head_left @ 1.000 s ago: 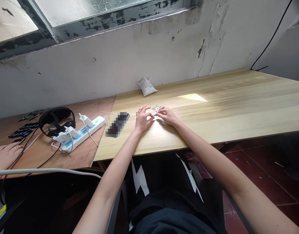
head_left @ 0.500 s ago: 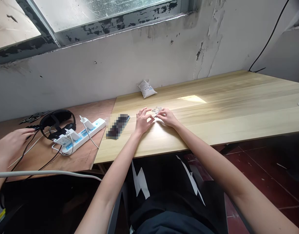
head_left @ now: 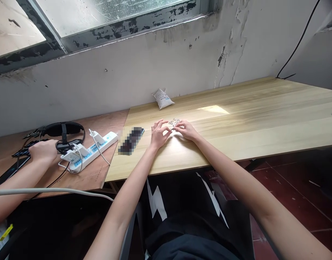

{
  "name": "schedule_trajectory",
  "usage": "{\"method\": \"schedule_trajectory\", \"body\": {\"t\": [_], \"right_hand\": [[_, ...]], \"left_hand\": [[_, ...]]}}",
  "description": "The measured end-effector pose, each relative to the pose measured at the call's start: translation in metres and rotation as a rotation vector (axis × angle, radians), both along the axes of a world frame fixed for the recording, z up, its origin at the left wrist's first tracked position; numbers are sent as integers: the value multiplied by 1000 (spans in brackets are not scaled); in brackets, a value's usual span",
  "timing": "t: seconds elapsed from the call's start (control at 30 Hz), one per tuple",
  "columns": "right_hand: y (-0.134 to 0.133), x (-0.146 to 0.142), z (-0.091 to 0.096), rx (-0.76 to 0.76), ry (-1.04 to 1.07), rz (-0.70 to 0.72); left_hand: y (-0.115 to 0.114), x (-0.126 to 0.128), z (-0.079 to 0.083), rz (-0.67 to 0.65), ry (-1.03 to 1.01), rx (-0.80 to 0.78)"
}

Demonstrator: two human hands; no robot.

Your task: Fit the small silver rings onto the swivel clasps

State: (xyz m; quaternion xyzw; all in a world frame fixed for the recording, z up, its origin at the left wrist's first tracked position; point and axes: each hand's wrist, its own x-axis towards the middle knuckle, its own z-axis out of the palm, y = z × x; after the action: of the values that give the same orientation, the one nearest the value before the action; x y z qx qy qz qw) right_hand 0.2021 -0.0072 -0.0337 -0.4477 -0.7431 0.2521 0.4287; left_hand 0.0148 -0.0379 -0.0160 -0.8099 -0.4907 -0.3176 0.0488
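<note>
My left hand point(head_left: 158, 134) rests on the pale wooden table, thumb and forefinger pinched together. Facing it, my right hand point(head_left: 185, 130) also pinches with thumb and forefinger. The fingertips of both hands meet at a tiny item, too small to make out. Just beyond the fingertips lies a small heap of thin, ring-like pieces point(head_left: 174, 121), partly hidden by my right hand. Left of my left hand lies a flat, dark, phone-like object point(head_left: 131, 141), blurred by pixels.
A white printed packet point(head_left: 163, 99) sits against the wall. On the brown board at left are a white power strip point(head_left: 97, 151) with plugged-in chargers and a black headset point(head_left: 64, 130). A co-worker's hand point(head_left: 44, 150) is beside it. A pale cable point(head_left: 52, 190) crosses the lower left.
The co-worker's hand has moved right, toward the power strip, and the headset has shifted with dark gear now showing beside it. My two hands have stayed in place.
</note>
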Motion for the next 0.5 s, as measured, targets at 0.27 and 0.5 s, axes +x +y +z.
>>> {"method": "schedule_trajectory", "body": {"t": [0.27, 0.5], "right_hand": [[1, 1, -1, -29, 44, 4], [2, -1, -2, -23, 60, -9]], "left_hand": [[0, -1, 0, 21, -39, 0], [-1, 1, 1, 16, -29, 21]]}}
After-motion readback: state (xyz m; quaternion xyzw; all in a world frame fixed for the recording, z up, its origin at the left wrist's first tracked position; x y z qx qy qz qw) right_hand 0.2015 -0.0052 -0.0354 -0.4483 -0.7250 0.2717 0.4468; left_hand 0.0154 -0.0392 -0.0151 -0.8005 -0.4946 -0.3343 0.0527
